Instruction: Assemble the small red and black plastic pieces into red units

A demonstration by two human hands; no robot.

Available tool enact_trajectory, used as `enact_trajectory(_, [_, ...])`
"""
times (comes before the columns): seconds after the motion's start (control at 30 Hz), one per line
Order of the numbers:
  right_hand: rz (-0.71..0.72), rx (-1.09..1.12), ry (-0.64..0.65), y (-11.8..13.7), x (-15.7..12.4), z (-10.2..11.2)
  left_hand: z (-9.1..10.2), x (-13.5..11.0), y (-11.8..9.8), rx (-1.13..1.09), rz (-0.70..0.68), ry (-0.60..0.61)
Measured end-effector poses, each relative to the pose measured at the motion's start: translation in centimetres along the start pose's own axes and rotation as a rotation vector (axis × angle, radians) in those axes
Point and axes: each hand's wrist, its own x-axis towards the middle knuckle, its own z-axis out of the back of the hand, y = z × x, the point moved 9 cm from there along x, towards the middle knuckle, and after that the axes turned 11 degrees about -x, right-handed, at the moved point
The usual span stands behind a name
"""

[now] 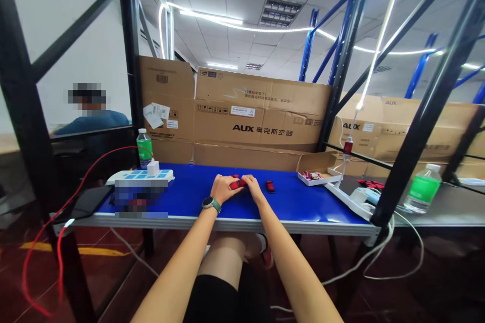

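Both my hands rest on the blue table top, close together near its middle. My left hand, with a watch on the wrist, and my right hand are closed on a small red and black part held between their fingertips. A second red and black part lies flat on the table just right of my right hand, apart from it.
A white power strip and a green-labelled bottle stand at the left. A small open cardboard box with parts sits at the right, by another bottle. Cardboard cartons wall the back. A person sits far left.
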Motion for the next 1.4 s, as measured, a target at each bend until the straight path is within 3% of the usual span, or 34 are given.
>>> enact_trajectory(0.1, [0.058,0.036,0.012,0.9,-0.3,0.3,0.0,-0.1,0.3,-0.035,0.008,-0.006])
enact_trajectory(0.3, [-0.248,0.271,-0.085,-1.7,-0.4,0.7,-0.6,0.2,0.2,-0.035,-0.015,0.006])
enact_trajectory(0.5, [-0.080,0.118,-0.001,0.2,-0.4,0.5,-0.3,0.0,1.0,-0.012,0.076,0.005])
enact_trajectory(0.7, [-0.220,0.264,-0.186,-2.1,-0.4,2.0,-0.7,0.1,0.8,-0.014,0.063,0.007])
enact_trajectory(0.87, [0.029,-0.073,-0.104,0.0,-0.3,1.4,-0.7,0.0,1.2,0.032,0.062,0.016])
enact_trajectory(0.93, [0.058,-0.107,-0.105,0.1,-0.2,1.3,-0.7,0.0,1.2,0.041,0.065,0.018])
enact_trajectory(1.1, [-0.220,0.099,-0.335,-3.5,-0.1,4.1,-0.8,0.0,1.1,0.022,0.065,0.022])
enact_trajectory(1.2, [-0.168,-0.071,-0.388,-2.5,-0.5,5.2,-0.7,-0.1,1.4,0.025,0.081,-0.001])
enact_trajectory(1.33, [-0.050,-0.464,-0.463,1.4,-2.1,5.4,-0.7,-0.2,2.3,0.012,0.136,-0.009])
enact_trajectory(1.4, [0.073,-0.649,-0.359,3.6,-2.5,3.7,-1.1,-0.3,2.8,0.006,0.166,0.016])
